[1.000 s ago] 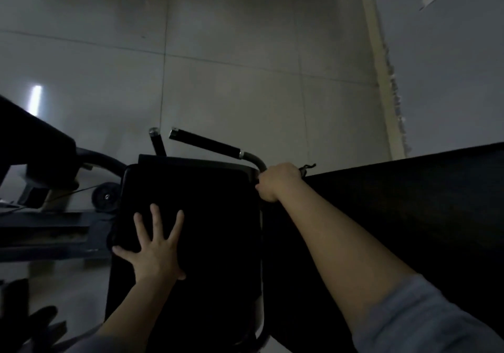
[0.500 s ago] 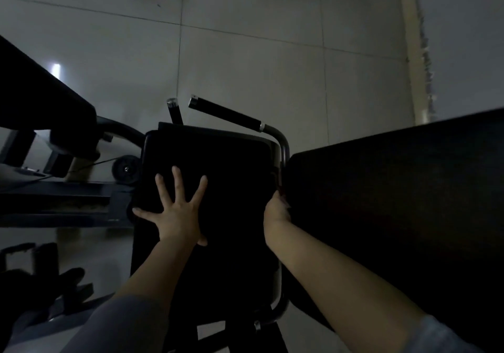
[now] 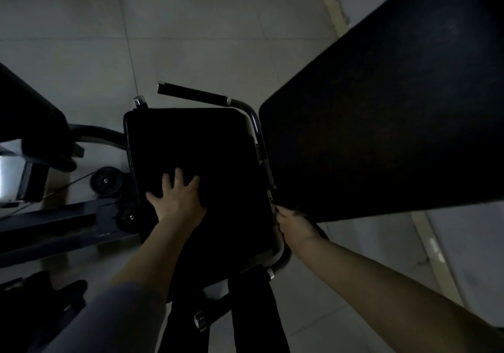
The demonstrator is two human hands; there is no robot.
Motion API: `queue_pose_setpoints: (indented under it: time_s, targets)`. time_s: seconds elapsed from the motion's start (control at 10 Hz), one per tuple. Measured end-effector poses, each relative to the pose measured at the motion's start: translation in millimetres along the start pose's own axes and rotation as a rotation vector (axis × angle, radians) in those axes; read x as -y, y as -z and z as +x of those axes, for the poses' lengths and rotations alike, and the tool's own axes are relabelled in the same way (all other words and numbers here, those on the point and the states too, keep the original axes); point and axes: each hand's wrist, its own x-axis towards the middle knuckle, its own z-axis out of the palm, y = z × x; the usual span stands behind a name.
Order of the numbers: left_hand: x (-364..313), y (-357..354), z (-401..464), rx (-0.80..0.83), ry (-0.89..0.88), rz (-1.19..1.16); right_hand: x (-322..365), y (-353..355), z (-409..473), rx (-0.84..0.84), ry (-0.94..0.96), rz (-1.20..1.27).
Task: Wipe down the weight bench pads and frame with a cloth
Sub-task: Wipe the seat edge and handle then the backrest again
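While your head camera looks down through dim light, your left hand point(image 3: 177, 200) lies flat with fingers spread on the black rectangular padded seat point(image 3: 196, 145) of the weight bench, its grip apart and holding nothing. Your right hand point(image 3: 293, 223) sits at the seat's right edge, just under the lower corner of the large black angled back pad point(image 3: 381, 112), where the dark curved metal frame tube point(image 3: 255, 123) runs between the two pads. Its fingers are hidden in shadow there, so I cannot tell whether that grip is clamped on the tube, on a cloth, or on nothing.

No cloth shows clearly anywhere in this view; something dark and mottled lies across the back of your right hand, too murky to name. If a cloth is in play, it is most likely in that right hand at the frame, but that is only a guess.

As for progress, neither pad shows streaks, damp patches or any mark that tells wiped from unwiped, so nothing can be counted as done. You seem to be working along the right-side frame beside the seat. Judged from here, the back pad, the black foam-covered handle bar point(image 3: 192, 94) beyond the seat, and the lower frame with its small black wheels point(image 3: 106, 181) may all remain.
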Motion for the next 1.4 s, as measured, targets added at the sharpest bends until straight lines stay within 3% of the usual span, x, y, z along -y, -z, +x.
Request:
queue_pose_setpoints:
  time_s: [0.1,0.2,0.3,0.4,0.5,0.6,0.7,0.8,0.9,1.0,1.1,1.2,1.3,1.4]
  targets:
    - [-23.4,-18.0,-18.3,-0.073,-0.066,0.055,4.9,-0.9,-35.9,-0.035,0.121,-0.35]
    - [-64.0,-31.2,-30.6,-0.174,-0.127,0.042,2.7,-9.1,-75.6,-0.117,0.077,-0.324]
    - [-107.2,-29.3,-40.8,-0.197,-0.209,-0.251,9.7,-44.3,-117.9,-0.661,-0.281,0.339]
    - [-144.2,-17.0,-52.3,-0.141,-0.302,-0.587,34.1,-58.1,-142.7,-0.985,-0.796,1.067]
    - [-172.4,-7.8,-62.6,-0.059,-0.301,-0.813,52.5,-32.8,-138.5,-0.892,-1.453,2.361]
    - [-184.1,-4.4,-71.5,-0.029,-0.322,-0.83,31.4,-11.4,-111.6,-0.685,-1.343,3.636]
    - [-188.2,1.3,-77.2,-0.045,-0.311,-0.815,4.2,7.5,-90.3,-0.696,-1.173,3.748]
    - [-193.5,7.7,-79.7,-0.085,-0.308,-0.791,-18.0,6.3,-105.3,-0.782,-1.273,3.772]
    - [-212.4,15.5,-88.7,-0.108,-0.352,-0.8,-55.5,-6.0,-160.7,-1.196,-1.405,3.644]
    - [-239.1,25.7,-103.2,-0.09,-0.409,-0.85,-91.1,-4.8,-219.2,-1.708,-1.509,3.254]
    - [-264.3,40.9,-119.0,-0.083,-0.461,-0.95,-105.9,2.4,-260.0,-1.957,-1.538,2.738]
    - [-286.4,62.7,-136.4,-0.073,-0.495,-1.051,-112.9,-5.5,-273.7,-1.61,-1.515,1.962]
    - [-298.0,76.6,-147.8,-0.059,-0.424,-1.181,-115.7,-24.3,-263.1,-1.148,-1.337,1.274]
    - [-299.3,78.3,-151.4,-0.017,-0.319,-1.241,-113.7,-37.8,-263.2,-1.015,-1.158,1.116]
